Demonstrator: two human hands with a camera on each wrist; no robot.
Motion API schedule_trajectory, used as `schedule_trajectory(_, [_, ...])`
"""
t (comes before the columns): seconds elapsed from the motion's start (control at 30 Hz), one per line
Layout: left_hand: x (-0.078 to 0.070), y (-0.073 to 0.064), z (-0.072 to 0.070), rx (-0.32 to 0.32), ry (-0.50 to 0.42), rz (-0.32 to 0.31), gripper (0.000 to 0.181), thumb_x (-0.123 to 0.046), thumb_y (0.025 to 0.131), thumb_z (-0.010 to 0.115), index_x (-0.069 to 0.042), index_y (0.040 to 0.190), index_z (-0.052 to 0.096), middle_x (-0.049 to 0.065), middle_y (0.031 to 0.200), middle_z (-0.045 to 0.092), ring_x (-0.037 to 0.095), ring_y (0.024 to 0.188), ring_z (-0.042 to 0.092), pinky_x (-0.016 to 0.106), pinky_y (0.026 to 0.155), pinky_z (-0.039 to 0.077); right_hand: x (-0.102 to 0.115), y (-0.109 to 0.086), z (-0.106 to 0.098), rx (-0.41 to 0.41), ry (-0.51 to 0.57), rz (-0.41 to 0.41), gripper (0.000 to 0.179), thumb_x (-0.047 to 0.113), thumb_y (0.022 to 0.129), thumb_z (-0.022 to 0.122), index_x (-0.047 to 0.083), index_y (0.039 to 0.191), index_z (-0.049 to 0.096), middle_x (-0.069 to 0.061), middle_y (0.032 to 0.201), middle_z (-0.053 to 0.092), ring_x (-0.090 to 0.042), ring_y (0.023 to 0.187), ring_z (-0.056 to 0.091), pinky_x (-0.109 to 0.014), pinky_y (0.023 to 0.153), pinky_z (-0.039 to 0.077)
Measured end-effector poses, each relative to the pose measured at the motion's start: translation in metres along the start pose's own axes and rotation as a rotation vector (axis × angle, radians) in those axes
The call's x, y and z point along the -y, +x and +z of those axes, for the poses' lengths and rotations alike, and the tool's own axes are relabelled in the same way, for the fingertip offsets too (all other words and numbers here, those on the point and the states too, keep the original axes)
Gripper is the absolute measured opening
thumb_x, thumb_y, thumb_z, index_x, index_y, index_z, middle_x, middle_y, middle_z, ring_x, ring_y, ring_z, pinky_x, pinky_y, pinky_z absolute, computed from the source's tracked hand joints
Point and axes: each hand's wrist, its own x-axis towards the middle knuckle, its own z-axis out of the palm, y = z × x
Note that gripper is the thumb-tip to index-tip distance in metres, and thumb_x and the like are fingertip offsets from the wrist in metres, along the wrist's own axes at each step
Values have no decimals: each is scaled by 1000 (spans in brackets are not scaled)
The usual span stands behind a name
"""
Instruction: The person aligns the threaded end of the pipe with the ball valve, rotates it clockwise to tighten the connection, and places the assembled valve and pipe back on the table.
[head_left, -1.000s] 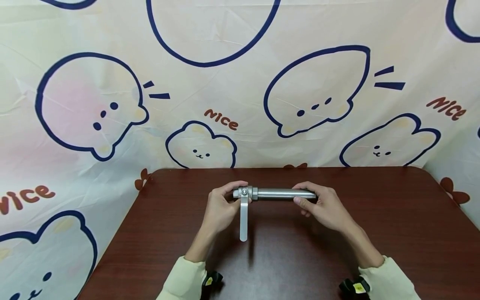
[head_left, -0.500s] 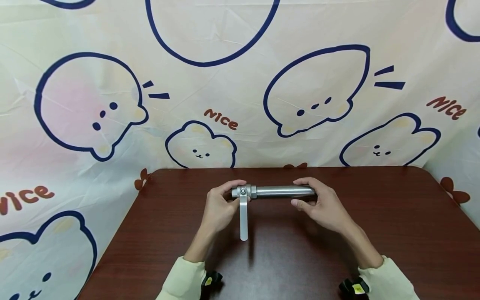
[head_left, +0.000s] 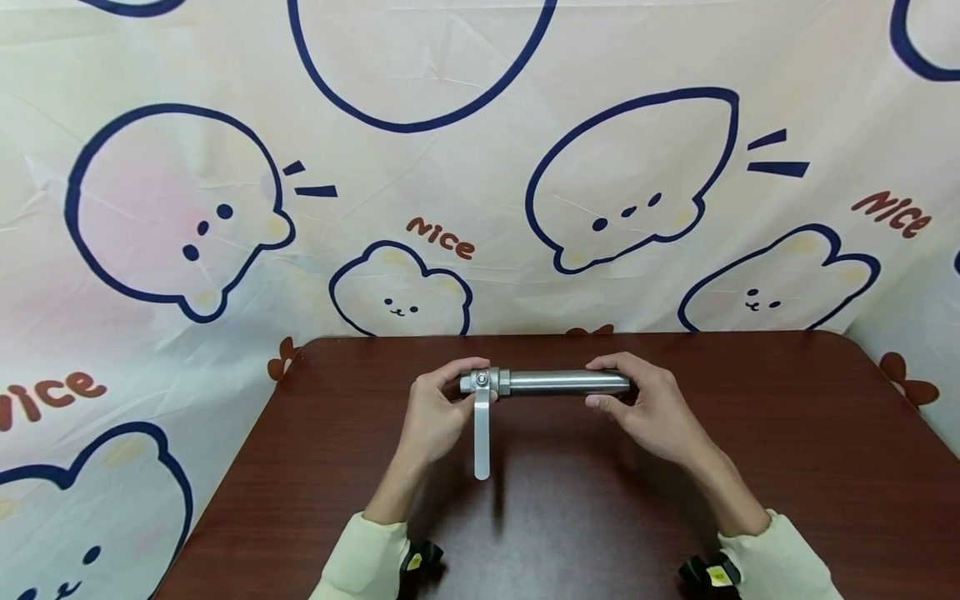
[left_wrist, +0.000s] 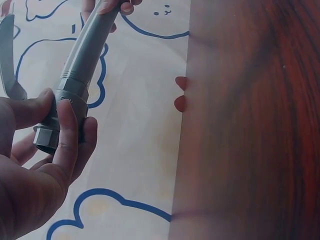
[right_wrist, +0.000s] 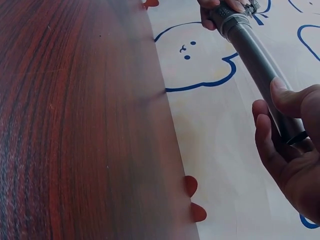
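Observation:
A ball valve [head_left: 482, 381] is joined to a straight steel pipe [head_left: 562, 382], and both are held level above the table. The valve's flat lever handle [head_left: 482, 437] points toward the person. My left hand [head_left: 437, 417] grips the valve body, with the thumb on the near side and fingers around the far side, as the left wrist view shows. Around the pipe's right end, my right hand [head_left: 656, 408] holds with thumb and fingers; in the right wrist view the thumb [right_wrist: 287, 100] lies along the pipe. The pipe's open end is partly hidden by that hand.
A dark brown wooden table [head_left: 585, 525] lies beneath the hands. Behind it hangs a pale cloth [head_left: 495, 183] printed with cartoon bears. Black straps with yellow labels circle both wrists, below light sleeves [head_left: 363, 558].
The valve and pipe have shifted slightly left and up in the head view, both hands along with them. The right thumb lifted a little from the pipe, then came back against it.

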Motion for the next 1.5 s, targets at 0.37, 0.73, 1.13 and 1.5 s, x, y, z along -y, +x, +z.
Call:
schedule_trajectory(0.37, [-2, -1, -2, -2, 4, -6, 41, 3, 86, 86, -9, 125, 78, 12, 115, 80, 19, 91, 69, 23, 75, 55, 0, 1, 2, -78, -41, -60, 45, 9, 87, 90, 16, 128, 74, 6, 110, 73, -9, 83, 63, -23, 69, 53])
schedule_trajectory(0.73, [-4, -2, -2, -2, 7, 8, 43, 3, 85, 87, -6, 126, 77, 13, 114, 80, 16, 91, 70, 22, 76, 57, 0, 0, 3, -113, -13, -72, 45, 7, 86, 90, 20, 127, 76, 5, 112, 75, -6, 85, 62, -20, 69, 52])
schedule_trajectory(1.13, [-21, -7, -6, -25, 7, 93, 42, 3, 85, 87, -6, 126, 77, 13, 112, 80, 15, 91, 70, 27, 78, 62, 12, 0, -3, -163, 36, -163, 46, 3, 84, 90, 16, 126, 77, 6, 112, 75, -7, 82, 61, -18, 64, 50])
schedule_trajectory(1.5, [-22, -8, -8, -31, 11, 108, 43, 4, 85, 86, -9, 126, 78, 13, 114, 80, 15, 91, 71, 31, 80, 63, 17, -1, -6, -126, -2, -141, 42, 5, 89, 86, 19, 128, 75, 8, 101, 70, -8, 83, 58, -21, 68, 46])
